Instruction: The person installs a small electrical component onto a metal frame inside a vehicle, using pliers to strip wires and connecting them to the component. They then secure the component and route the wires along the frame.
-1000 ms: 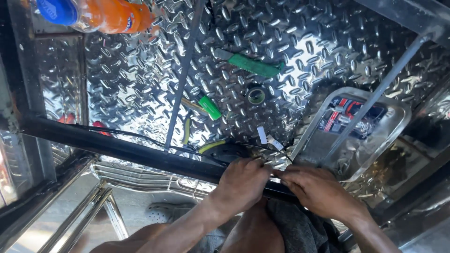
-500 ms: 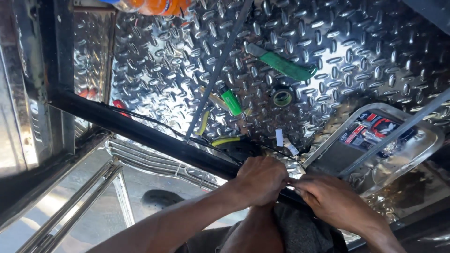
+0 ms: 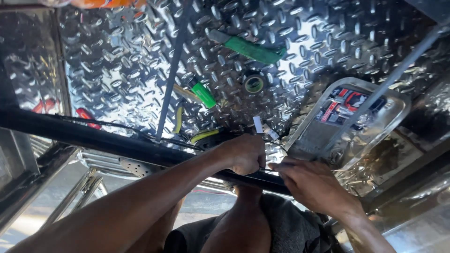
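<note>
Gripping the black bar [image 3: 117,143] with my left hand [image 3: 243,152], fingers curled shut around it.

It runs across the checkered metal floor [image 3: 117,61], looking stiff and heavy; I'd hold mid-span. My right hand [image 3: 311,185] pinches something thin, possibly wire, I cannot tell. Metal tray [image 3: 398,105], tape roll [image 3: 254,84], and green-handled tools [image 3: 253,49] crowd nearby.

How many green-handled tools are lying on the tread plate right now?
2: one long green handle near the top centre, one shorter bright green handle left of the tape roll. Others may hide behind the black bar.
</note>
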